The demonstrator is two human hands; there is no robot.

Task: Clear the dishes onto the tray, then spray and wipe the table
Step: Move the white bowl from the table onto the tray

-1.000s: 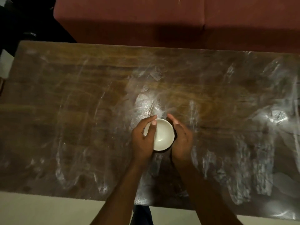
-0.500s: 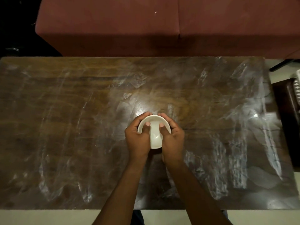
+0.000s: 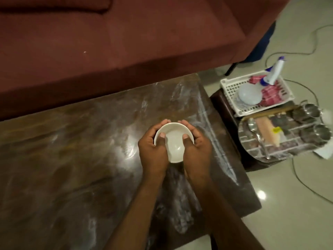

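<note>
Both hands cup a small white bowl [image 3: 173, 141] above the right part of a dark wooden table [image 3: 72, 168], its top covered with streaked clear plastic. The left hand [image 3: 153, 150] and right hand [image 3: 196, 150] wrap its sides, thumbs hooked inside the rim. Half a second earlier the same two-handed grip held the bowl at the table's centre; the view has since swung right, bringing a round metal tray [image 3: 281, 139] with steel cups and a spoon into sight on a low stand just beside the table. A white basket [image 3: 232, 87] behind the tray holds a spray bottle [image 3: 275, 71] and a pink cloth [image 3: 272, 96]. A maroon sofa [image 3: 126, 42] lies beyond.
</note>
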